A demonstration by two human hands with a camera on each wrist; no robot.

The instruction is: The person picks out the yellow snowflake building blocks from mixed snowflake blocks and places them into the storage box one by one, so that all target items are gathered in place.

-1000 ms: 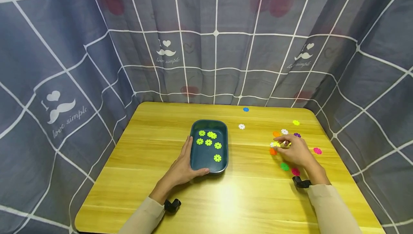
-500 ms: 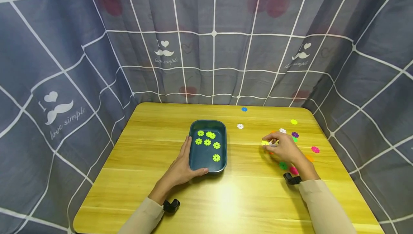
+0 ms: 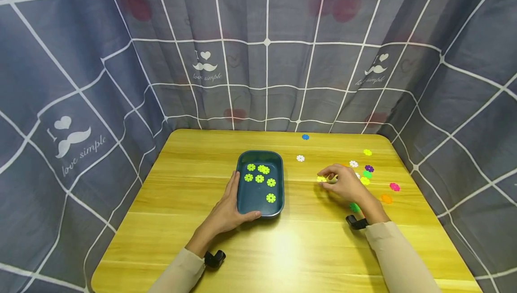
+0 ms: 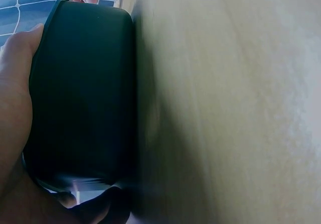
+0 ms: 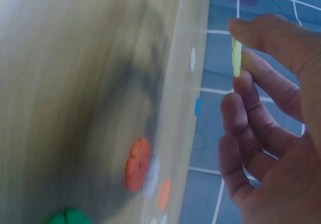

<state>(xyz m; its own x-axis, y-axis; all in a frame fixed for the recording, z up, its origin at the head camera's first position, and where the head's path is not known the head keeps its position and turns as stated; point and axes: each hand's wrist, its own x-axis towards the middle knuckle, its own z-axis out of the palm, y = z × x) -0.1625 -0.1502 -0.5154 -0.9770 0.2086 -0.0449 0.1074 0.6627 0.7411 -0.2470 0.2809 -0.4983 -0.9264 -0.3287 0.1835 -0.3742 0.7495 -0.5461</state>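
My left hand (image 3: pixel 227 207) grips the dark green tray (image 3: pixel 258 207) at its near left corner, with the fingers along the left side and the thumb at the near edge. Inside the tray lie several yellow interlocking discs (image 3: pixel 260 179), flower-shaped with notched rims. Off to the right, my right hand (image 3: pixel 347 185) pinches one more yellow interlocking disc (image 5: pixel 236 58) between thumb and fingertips, above the table. The right wrist view has this disc edge-on. The left wrist view is mostly filled by the tray's outer wall (image 4: pixel 85 93).
Loose discs lie around and beyond the right hand: yellow ones (image 3: pixel 367 152), white (image 3: pixel 353 163), purple (image 3: pixel 369 168), pink (image 3: pixel 395 187), orange (image 3: pixel 386 199) and green (image 3: pixel 354 207). A blue disc (image 3: pixel 305 137) lies near the table's (image 3: pixel 194 149) back edge. Grey checked curtains (image 3: pixel 242 59) surround the table.
The right hand has moved left toward the tray, carrying the yellow disc away from the loose discs. The left hand and tray have stayed in place.
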